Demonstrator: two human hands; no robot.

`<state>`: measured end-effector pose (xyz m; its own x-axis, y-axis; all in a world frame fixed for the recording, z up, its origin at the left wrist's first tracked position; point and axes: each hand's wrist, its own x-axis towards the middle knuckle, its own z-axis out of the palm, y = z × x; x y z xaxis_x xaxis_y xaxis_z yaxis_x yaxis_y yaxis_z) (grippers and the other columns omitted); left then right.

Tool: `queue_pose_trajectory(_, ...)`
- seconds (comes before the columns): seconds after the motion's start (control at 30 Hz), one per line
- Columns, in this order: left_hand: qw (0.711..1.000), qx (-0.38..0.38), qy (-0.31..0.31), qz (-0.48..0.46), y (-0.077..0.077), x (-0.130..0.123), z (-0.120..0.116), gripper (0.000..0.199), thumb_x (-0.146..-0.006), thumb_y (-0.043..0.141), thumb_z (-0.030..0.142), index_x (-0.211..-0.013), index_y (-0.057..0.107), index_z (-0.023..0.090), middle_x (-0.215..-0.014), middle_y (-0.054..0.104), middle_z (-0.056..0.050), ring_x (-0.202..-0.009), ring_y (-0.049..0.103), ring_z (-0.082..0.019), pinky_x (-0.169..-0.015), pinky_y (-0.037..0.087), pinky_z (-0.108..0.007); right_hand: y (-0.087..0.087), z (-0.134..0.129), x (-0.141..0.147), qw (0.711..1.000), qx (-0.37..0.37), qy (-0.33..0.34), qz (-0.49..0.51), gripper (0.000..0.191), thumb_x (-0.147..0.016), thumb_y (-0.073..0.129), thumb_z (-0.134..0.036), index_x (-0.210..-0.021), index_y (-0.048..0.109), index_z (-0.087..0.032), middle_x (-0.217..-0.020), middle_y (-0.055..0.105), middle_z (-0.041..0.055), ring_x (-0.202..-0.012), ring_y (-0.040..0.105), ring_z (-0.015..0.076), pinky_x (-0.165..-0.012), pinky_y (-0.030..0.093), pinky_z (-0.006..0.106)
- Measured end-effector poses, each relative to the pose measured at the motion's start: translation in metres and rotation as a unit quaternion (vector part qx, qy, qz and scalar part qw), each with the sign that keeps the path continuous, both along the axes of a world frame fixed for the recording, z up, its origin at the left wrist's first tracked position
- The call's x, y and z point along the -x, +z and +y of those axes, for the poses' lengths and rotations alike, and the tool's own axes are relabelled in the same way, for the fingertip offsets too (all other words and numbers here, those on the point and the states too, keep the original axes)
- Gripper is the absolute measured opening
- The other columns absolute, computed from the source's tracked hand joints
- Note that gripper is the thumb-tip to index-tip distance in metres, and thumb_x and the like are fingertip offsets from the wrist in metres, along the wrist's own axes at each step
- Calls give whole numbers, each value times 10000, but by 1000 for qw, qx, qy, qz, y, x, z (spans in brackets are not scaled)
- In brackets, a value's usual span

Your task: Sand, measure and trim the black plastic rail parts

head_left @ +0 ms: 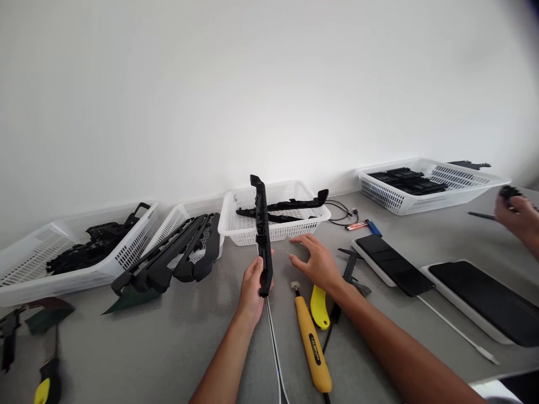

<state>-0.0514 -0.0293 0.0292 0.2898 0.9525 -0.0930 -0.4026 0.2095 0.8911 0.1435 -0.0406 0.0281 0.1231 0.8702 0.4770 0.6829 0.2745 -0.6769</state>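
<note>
My left hand (252, 289) is closed around the lower end of a long black plastic part (261, 224). The part stands nearly upright, and its bent top end rises in front of a white basket. My right hand (315, 261) reaches in from the right, thumb and forefinger apart, a short way to the right of the part and not touching it. Near its thumb tip is a thin pale sliver, too small to name. Below lie a yellow-handled tool (314, 345) with a small pale tip and a yellow-handled knife (319, 307).
White baskets (242, 238) of black parts line the wall. Calipers (350, 264), a phone (391, 264) on a white block, a larger dark-topped white block (484, 300) and a blue lighter (373, 227) lie to the right. Another person's hand (520, 219) holds a small black part at far right.
</note>
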Motion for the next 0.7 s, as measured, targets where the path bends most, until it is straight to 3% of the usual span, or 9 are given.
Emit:
queue_pose_trajectory(0.23,999,28,34,18,-8,0,3,397,-726,812,541,-833,698,175,-696,600,12,-590,526,-127,-532,391,-239,15,-5,-7,988,-137,-41,52,299,-972,620,-385,-1229,626,-234,-1228,667,92,-1150,638,246,-1004,517,393)
queue_pose_trajectory(0.37,1000,16,11,16,-13,0,5,299,-732,768,454,-765,625,194,-672,590,23,-586,534,-127,-535,398,-227,6,1,-12,998,-62,29,3,282,-950,659,-471,-1121,710,-253,-1298,664,92,-1229,617,276,-1071,486,444)
queue_pose_trajectory(0.53,999,28,16,33,-15,-1,5,278,-694,731,436,-761,613,193,-644,572,29,-585,531,-134,-549,408,-235,-10,11,-23,999,-40,-25,12,303,-1010,549,-464,-1066,713,-216,-1224,689,113,-1165,630,257,-1026,495,418)
queue_pose_trajectory(0.7,998,15,17,54,-20,-3,8,342,-709,714,510,-724,568,202,-628,568,23,-574,517,-139,-531,384,-244,-25,15,-22,999,8,-21,-27,294,-1007,530,-423,-942,714,-204,-1021,729,82,-1026,639,240,-928,490,367)
